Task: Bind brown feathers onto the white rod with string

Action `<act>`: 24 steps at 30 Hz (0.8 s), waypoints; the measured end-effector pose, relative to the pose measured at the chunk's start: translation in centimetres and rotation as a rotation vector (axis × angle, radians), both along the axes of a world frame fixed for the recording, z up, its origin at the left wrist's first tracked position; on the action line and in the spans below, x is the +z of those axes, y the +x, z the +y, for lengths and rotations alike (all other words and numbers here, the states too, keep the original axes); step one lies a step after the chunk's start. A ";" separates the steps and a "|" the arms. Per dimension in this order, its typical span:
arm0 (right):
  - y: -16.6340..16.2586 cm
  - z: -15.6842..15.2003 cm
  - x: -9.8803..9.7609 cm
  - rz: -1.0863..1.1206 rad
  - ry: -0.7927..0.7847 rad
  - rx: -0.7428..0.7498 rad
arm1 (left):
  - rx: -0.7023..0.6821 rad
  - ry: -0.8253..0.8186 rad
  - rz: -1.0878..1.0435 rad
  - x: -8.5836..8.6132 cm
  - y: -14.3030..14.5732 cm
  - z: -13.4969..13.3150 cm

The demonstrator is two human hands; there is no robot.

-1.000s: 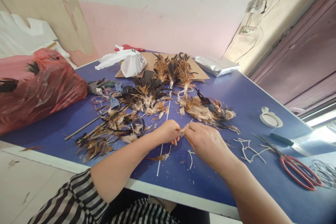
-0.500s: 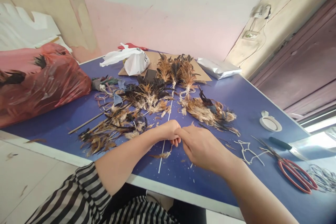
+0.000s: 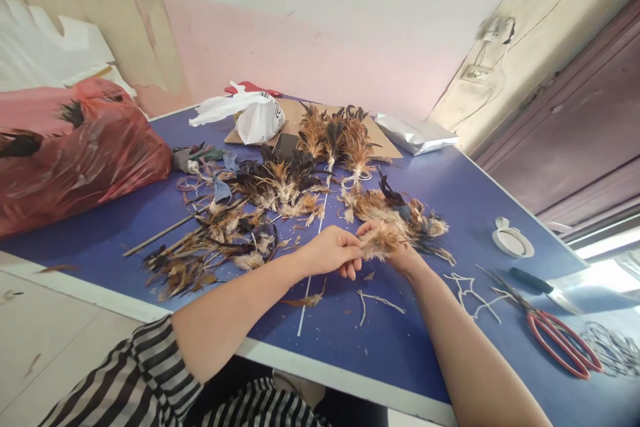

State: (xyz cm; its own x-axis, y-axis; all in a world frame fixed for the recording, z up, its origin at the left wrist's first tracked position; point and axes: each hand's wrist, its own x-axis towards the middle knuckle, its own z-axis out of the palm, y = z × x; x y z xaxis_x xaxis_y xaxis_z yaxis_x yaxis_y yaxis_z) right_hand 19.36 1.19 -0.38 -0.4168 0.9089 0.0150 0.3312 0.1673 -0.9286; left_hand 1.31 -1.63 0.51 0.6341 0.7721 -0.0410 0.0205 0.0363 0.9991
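Observation:
My left hand (image 3: 336, 250) is closed in a pinch at the near end of a small fluffy tan-brown feather bunch (image 3: 383, 241). My right hand (image 3: 404, 260) is behind and under the same bunch; its fingertips curl in beside the left fingers, and feathers cover most of the hand. Just beyond lies a pile of brown feathers (image 3: 420, 217), partly hidden by the right hand. To the left, loose feathers (image 3: 200, 257) are heaped with thin sticks. A short white string (image 3: 383, 299) rests on the blue table (image 3: 345, 347) below the hands.
Tied feather bundles (image 3: 333, 137) lie on cardboard at the back, near a white plastic bag (image 3: 260, 119) and a silver packet (image 3: 415, 133). A red bag (image 3: 80, 153) stands left. Tape (image 3: 513, 240), a knife (image 3: 533, 280) and red-handled scissors (image 3: 563, 340) lie right.
My right hand has moved up and away from me, behind the feather bunch, which now shows between both hands. The short white string has come into view. My left hand has shifted slightly right.

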 end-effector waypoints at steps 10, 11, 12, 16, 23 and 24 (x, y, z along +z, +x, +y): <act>-1.9 -2.4 1.5 -0.366 0.378 -0.139 | 0.340 0.001 0.075 -0.1 -0.7 1.6; -2.3 -2.9 1.8 -0.458 0.447 -0.130 | 0.343 0.005 0.089 -0.3 -0.7 1.6; -2.6 -3.4 2.0 -0.553 0.520 -0.106 | 0.341 0.015 0.108 -0.4 -0.8 1.7; -4.0 -5.0 3.2 -0.922 0.787 -0.044 | 0.326 0.160 0.279 -1.0 -0.7 1.5; -3.1 -4.6 4.4 -0.894 0.810 0.073 | 0.078 0.362 0.476 -0.7 -0.7 0.4; -2.5 -4.2 4.3 -0.801 0.743 0.082 | 0.036 0.331 0.447 -0.6 -0.7 0.2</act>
State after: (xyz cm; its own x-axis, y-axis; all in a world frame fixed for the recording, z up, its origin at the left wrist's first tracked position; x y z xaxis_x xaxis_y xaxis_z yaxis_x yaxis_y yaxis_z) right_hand 16.84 -3.03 3.96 -0.6093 0.7541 0.2453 0.7560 0.6457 -0.1071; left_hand 0.57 -1.41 -0.11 0.5837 0.8103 -0.0514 0.4495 -0.2698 0.8516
